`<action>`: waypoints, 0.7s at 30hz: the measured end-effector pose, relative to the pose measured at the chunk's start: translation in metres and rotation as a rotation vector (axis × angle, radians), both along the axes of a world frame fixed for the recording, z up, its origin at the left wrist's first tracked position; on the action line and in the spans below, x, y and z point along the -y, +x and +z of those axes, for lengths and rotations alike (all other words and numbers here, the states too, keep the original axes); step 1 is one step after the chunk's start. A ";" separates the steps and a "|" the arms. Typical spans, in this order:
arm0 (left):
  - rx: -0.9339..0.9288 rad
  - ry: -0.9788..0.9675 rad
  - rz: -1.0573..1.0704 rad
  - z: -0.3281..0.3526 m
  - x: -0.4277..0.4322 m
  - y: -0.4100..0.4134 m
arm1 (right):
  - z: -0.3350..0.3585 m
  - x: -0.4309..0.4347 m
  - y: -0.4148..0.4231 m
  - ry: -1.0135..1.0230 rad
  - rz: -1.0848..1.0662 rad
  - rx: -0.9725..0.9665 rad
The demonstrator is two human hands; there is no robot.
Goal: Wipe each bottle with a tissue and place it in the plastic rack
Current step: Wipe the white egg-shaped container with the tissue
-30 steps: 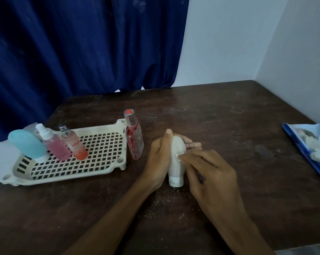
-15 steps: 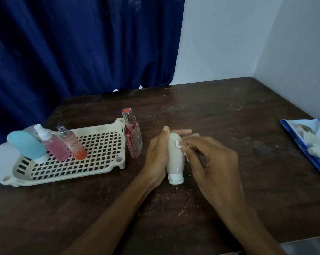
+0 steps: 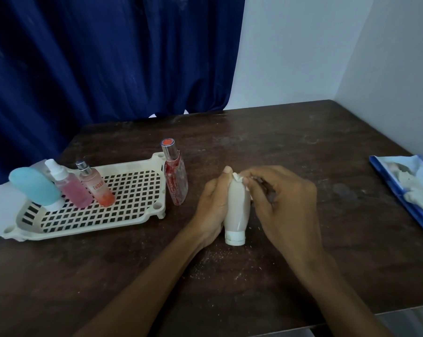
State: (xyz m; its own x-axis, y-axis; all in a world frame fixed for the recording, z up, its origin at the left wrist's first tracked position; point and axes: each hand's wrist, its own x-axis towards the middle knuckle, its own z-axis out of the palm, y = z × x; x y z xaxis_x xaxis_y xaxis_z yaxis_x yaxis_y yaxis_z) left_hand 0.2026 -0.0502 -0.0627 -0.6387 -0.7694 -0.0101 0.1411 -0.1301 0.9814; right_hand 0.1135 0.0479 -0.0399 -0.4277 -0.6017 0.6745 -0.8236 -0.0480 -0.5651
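Observation:
A white squeeze bottle (image 3: pixel 237 210) stands cap-down on the dark wooden table (image 3: pixel 303 147). My left hand (image 3: pixel 214 205) grips its left side, thumb up near the top. My right hand (image 3: pixel 278 203) pinches a small white tissue (image 3: pixel 238 178) against the bottle's top end. The cream plastic rack (image 3: pixel 132 215) lies at the left and holds a light blue bottle (image 3: pixel 34 188), a pink spray bottle (image 3: pixel 70 190) and an orange spray bottle (image 3: pixel 97 188). A red-flecked clear bottle (image 3: pixel 175 176) stands on the table beside the rack's right edge.
A blue tissue packet (image 3: pixel 410 188) with white tissues lies at the table's right edge. White crumbs are scattered in front of the squeeze bottle. A dark blue curtain hangs behind the table and white walls close the right side.
My right hand has slid the tissue up the white bottle from its middle to its top end. My left hand has kept its hold.

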 end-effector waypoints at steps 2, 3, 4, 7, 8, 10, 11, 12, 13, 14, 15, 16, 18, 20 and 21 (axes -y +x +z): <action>0.011 -0.002 0.006 -0.001 0.000 -0.001 | 0.002 0.003 -0.002 0.009 0.007 -0.004; 0.004 0.002 0.014 0.000 0.000 -0.001 | 0.001 0.003 -0.001 0.013 0.014 0.002; -0.010 0.009 0.022 -0.001 0.001 0.000 | 0.000 0.001 0.000 0.012 0.019 0.010; -0.072 0.050 -0.027 0.001 0.003 0.000 | -0.011 -0.007 0.006 -0.006 0.019 0.048; -0.115 0.086 -0.059 0.002 0.004 -0.001 | -0.015 -0.010 0.008 -0.006 0.021 0.072; -0.194 0.191 -0.092 0.004 0.005 -0.002 | -0.021 -0.016 0.014 0.002 0.025 0.110; -0.215 0.232 -0.092 0.004 0.005 -0.003 | -0.023 -0.019 0.017 0.008 0.025 0.120; -0.222 0.252 -0.085 0.004 0.005 -0.005 | -0.026 -0.021 0.020 0.018 0.025 0.123; -0.227 0.262 -0.077 0.003 0.005 -0.006 | -0.028 -0.024 0.022 0.033 0.027 0.116; -0.229 0.261 -0.068 0.003 0.006 -0.007 | -0.031 -0.026 0.023 0.051 0.031 0.101; -0.227 0.246 -0.052 0.003 0.006 -0.007 | -0.033 -0.028 0.023 0.072 0.038 0.089; -0.223 0.206 -0.033 0.003 0.007 -0.007 | -0.035 -0.029 0.023 0.086 0.046 0.088; -0.212 0.047 -0.005 0.003 0.008 -0.004 | -0.037 -0.031 0.022 0.086 0.055 0.122; -0.209 -0.155 0.013 0.003 0.007 0.000 | -0.037 -0.033 0.021 0.054 0.047 0.162; -0.219 -0.232 0.027 0.003 0.007 0.001 | -0.037 -0.034 0.021 0.034 0.039 0.176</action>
State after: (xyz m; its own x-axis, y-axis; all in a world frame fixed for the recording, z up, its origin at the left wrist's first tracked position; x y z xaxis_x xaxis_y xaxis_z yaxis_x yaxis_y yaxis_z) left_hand 0.2038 -0.0571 -0.0601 -0.5852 -0.7520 0.3034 0.3529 0.1006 0.9302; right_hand 0.1347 0.0816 -0.0772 -0.5133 -0.6413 0.5704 -0.7094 -0.0570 -0.7025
